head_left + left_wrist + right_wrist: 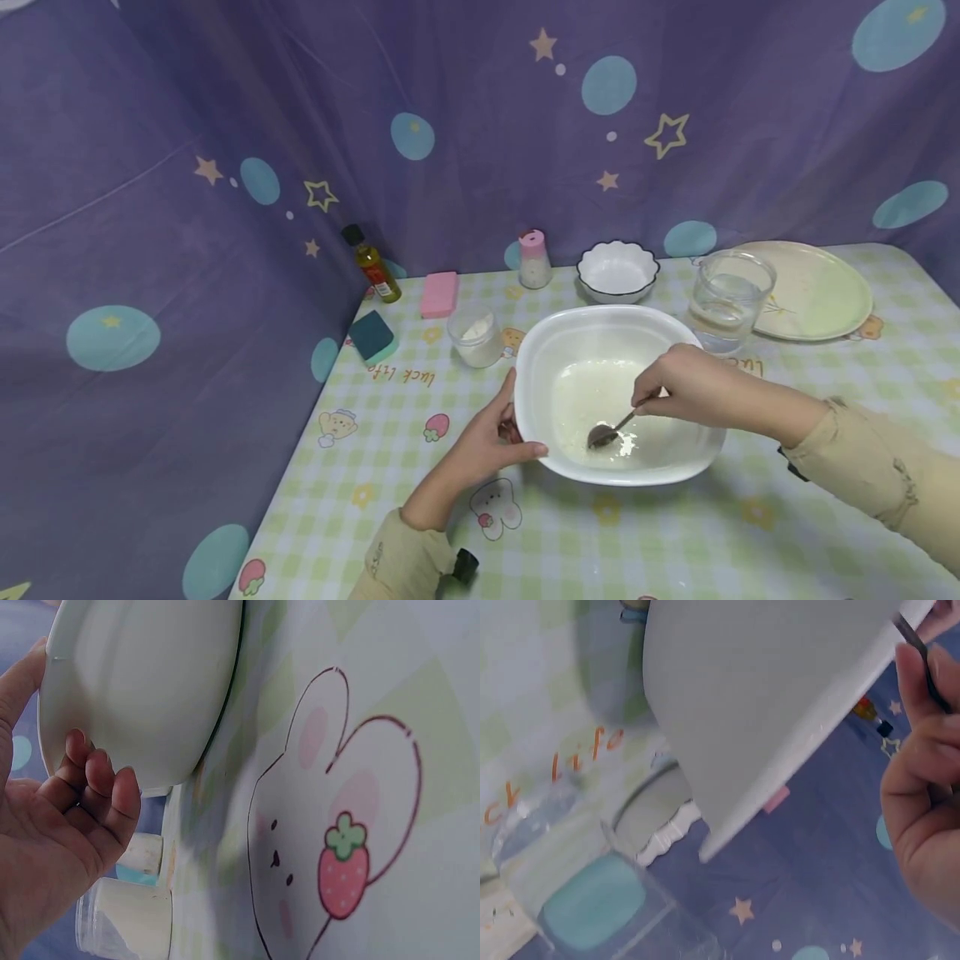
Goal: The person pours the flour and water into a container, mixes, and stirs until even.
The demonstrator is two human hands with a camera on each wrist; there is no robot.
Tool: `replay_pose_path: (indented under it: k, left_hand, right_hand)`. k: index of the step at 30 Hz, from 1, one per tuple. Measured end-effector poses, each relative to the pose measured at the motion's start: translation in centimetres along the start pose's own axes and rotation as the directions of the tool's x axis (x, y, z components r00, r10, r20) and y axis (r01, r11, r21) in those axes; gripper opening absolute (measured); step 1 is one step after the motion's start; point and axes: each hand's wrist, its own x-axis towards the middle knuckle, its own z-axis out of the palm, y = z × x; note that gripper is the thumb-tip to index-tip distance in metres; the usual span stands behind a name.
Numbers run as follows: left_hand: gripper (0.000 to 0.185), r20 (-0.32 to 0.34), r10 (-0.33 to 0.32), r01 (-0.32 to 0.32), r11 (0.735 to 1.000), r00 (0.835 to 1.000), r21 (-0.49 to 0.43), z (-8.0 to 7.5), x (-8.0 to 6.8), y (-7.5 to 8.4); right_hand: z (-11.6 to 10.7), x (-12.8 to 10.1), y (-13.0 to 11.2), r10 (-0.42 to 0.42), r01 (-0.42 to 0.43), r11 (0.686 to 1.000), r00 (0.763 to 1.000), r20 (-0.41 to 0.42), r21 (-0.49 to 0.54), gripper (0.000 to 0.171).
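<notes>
We see the worktop (675, 533) first, covered in a pale green check cloth printed with rabbits and strawberries, with a purple curtain (187, 125) of stars and dots hung behind and to the left of it. Between our two hands sits the big white bowl (592, 333), squarish with rounded corners and a smooth glossy wall; a thin milky white liquid with some lumps lies across its bottom. From the left wrist view its underside is plain white and it rests flat on the cloth.

Beyond the right hand lies a cream plate (813, 287), and just in front of that a clear glass (729, 302) partly filled with water. Behind the big bowl stands a small white bowl (617, 271) with a wavy dark-edged rim. Past the left hand stand a small clear cup (476, 335) holding white powder, a pink sponge (438, 293), a dark green sponge (372, 337), a pink-capped shaker (534, 259) and a small oil bottle (372, 263).

Our left hand (480, 446) holds the big bowl at its near left rim, thumb laid on top of the edge and fingers curled against the outer wall. Our right hand (686, 385) reaches over the bowl, its grip pinched round the handle of a metal spoon (609, 432), whose head rests in the liquid at the bottom.
</notes>
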Motion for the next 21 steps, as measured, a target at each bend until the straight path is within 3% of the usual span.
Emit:
replay_pose_path:
  k: [11,15,21]
  left_hand:
    - [0.110,-0.001,0.003,-0.003,1.000,1.000,0.018,0.0,0.0,-0.3]
    - [0.111,-0.004,-0.008,0.008,1.000,1.000,0.027,0.0,-0.1,-0.1]
    - [0.111,-0.008,-0.009,0.009,0.999,1.000,0.034,0.0,-0.1,-0.1]
  right_hand:
    - [2.8,2.1,0.5,0.032,-0.039,0.998,0.990,-0.140,-0.051,0.003]
    - [3.1,2.5,1.0,0.059,-0.076,0.994,0.981,-0.187,-0.082,0.011]
    - [2.5,2.5,1.7,0.113,-0.145,0.981,0.966,-0.234,-0.125,0.009]
